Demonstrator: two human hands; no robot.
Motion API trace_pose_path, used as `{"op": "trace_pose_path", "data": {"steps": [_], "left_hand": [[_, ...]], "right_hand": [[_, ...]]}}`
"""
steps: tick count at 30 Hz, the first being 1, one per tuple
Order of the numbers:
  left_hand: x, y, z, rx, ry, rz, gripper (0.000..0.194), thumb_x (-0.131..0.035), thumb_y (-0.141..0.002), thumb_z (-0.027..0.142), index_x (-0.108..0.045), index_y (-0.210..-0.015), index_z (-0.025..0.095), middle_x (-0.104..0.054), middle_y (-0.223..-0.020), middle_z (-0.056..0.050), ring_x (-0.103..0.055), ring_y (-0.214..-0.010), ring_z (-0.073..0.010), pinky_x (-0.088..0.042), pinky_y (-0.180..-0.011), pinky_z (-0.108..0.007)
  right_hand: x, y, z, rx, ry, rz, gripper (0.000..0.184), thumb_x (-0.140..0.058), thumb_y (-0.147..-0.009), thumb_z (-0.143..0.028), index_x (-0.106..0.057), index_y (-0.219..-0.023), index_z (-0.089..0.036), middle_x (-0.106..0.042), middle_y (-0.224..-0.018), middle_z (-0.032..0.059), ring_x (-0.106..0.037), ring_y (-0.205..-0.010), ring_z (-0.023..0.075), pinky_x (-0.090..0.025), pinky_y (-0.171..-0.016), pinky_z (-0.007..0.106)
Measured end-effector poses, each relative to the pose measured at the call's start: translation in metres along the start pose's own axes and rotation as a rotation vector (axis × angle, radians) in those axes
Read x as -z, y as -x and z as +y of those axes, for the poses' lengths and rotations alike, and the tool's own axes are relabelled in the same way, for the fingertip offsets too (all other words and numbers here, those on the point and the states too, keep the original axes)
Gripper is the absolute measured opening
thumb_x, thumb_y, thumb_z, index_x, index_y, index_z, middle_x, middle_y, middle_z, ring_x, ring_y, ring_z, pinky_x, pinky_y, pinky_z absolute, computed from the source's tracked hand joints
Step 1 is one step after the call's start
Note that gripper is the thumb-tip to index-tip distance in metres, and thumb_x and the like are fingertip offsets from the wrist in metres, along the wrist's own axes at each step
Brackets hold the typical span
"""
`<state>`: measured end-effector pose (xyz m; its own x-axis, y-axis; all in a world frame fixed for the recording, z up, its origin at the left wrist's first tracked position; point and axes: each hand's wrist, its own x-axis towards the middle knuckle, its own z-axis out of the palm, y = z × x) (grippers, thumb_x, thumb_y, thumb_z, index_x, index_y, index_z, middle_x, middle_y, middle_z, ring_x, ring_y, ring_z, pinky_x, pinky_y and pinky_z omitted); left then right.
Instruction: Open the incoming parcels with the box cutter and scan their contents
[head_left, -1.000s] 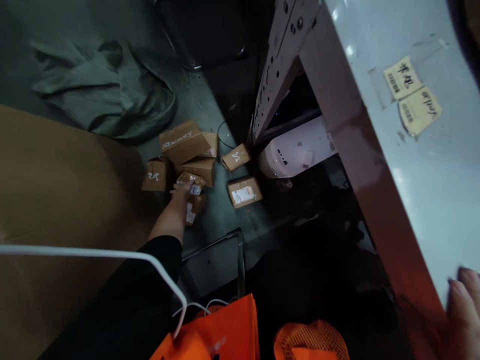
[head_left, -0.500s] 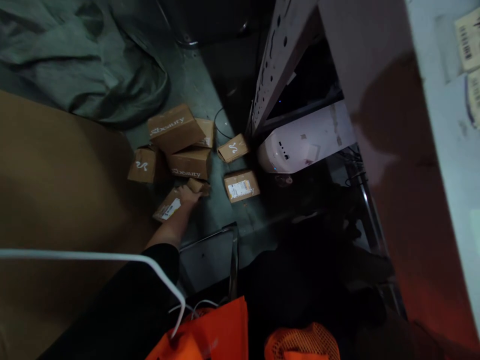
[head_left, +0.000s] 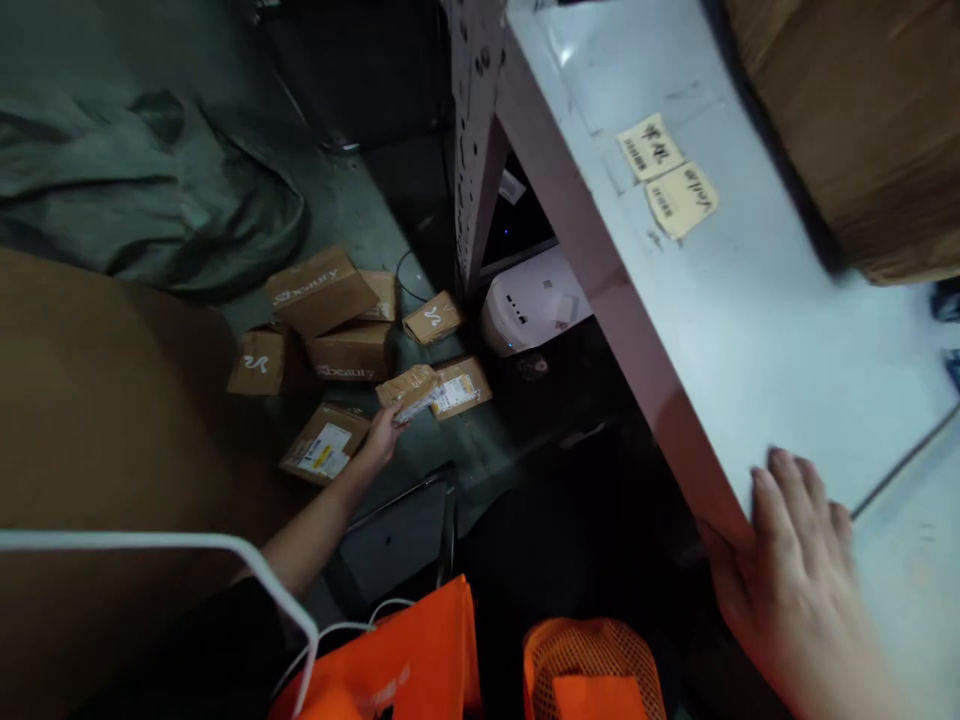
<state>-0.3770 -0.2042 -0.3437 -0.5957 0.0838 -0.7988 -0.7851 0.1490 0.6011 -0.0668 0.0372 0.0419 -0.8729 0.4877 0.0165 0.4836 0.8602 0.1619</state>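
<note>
My left hand reaches down over the floor, its fingers closed on the near edge of a small brown package that looks partly wrapped in clear plastic. Behind that package, and partly covered by it, lies a cardboard box with a white label. Beside my left wrist is another labelled cardboard box. At the right, my right hand rests on the edge of a white tabletop, fingers flat on top and thumb over the side. It holds nothing.
Several brown boxes with "beauty" print are piled on the floor. A small box lies near a white computer case. A large cardboard surface stands at left. Orange bags and a white metal bar are close in front.
My left hand has lifted the small package off the pile and moved slightly right. My right hand has come into view on the tabletop. The view has turned toward the right.
</note>
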Motion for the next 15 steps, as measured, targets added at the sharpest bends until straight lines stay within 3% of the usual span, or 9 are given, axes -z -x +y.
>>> {"op": "trace_pose_path", "data": {"steps": [3,6,8,11,13,15], "left_hand": [[-0.005,0.050,0.046,-0.237,0.174,-0.098,0.063,-0.079,-0.069,0.059,-0.066,-0.118,0.021,-0.073,-0.116,-0.006,-0.067,-0.118,-0.0285,-0.060,-0.092,-0.037],[-0.029,0.116,0.115,-0.700,0.289,-0.380,0.089,-0.090,-0.054,0.063,-0.063,-0.131,0.026,-0.071,-0.125,-0.005,-0.063,-0.127,-0.0355,-0.057,-0.107,-0.047],[-0.064,0.170,0.158,-1.032,0.164,-0.569,0.092,-0.090,-0.064,0.067,-0.059,-0.140,0.024,-0.067,-0.132,-0.006,-0.062,-0.130,-0.0364,-0.053,-0.113,-0.051],[-0.139,0.246,0.195,-1.445,-0.062,-0.592,0.104,-0.076,-0.081,0.077,-0.038,-0.160,0.021,-0.041,-0.162,-0.012,-0.044,-0.149,-0.0402,-0.038,-0.126,-0.057],[-0.188,0.273,0.197,-1.631,-0.244,-0.585,0.097,-0.058,-0.091,0.081,-0.032,-0.163,0.021,-0.015,-0.175,-0.011,-0.021,-0.161,-0.0428,-0.025,-0.131,-0.060],[-0.218,0.274,0.182,-1.751,-0.448,-0.601,0.096,-0.049,-0.092,0.083,-0.032,-0.164,0.022,0.007,-0.179,-0.006,0.002,-0.163,-0.0460,-0.015,-0.132,-0.066]], "right_hand": [[-0.001,0.001,0.000,-0.013,0.009,0.005,0.082,-0.055,-0.107,-0.029,-0.006,-0.173,-0.023,-0.031,-0.170,0.0191,-0.032,-0.157,0.0432,-0.036,-0.120,0.074],[-0.001,0.001,0.003,-0.008,0.010,-0.010,0.082,-0.052,-0.108,-0.028,-0.003,-0.173,-0.023,-0.031,-0.171,0.0203,-0.030,-0.157,0.0439,-0.035,-0.120,0.074],[-0.001,0.002,0.004,0.009,-0.001,0.001,0.081,-0.052,-0.107,-0.028,-0.005,-0.172,-0.020,-0.031,-0.170,0.0223,-0.031,-0.156,0.0460,-0.036,-0.118,0.076],[-0.003,0.003,0.007,0.024,-0.027,0.044,0.078,-0.052,-0.106,-0.031,-0.013,-0.172,-0.017,-0.034,-0.168,0.0247,-0.035,-0.154,0.0491,-0.039,-0.114,0.077],[-0.006,0.004,0.009,0.030,-0.027,0.063,0.077,-0.053,-0.105,-0.035,-0.017,-0.171,-0.015,-0.035,-0.168,0.0253,-0.036,-0.153,0.0500,-0.040,-0.113,0.077],[-0.009,0.005,0.011,0.033,-0.016,0.088,0.077,-0.053,-0.105,-0.039,-0.020,-0.170,-0.014,-0.035,-0.168,0.0250,-0.036,-0.153,0.0494,-0.041,-0.114,0.075]]}}
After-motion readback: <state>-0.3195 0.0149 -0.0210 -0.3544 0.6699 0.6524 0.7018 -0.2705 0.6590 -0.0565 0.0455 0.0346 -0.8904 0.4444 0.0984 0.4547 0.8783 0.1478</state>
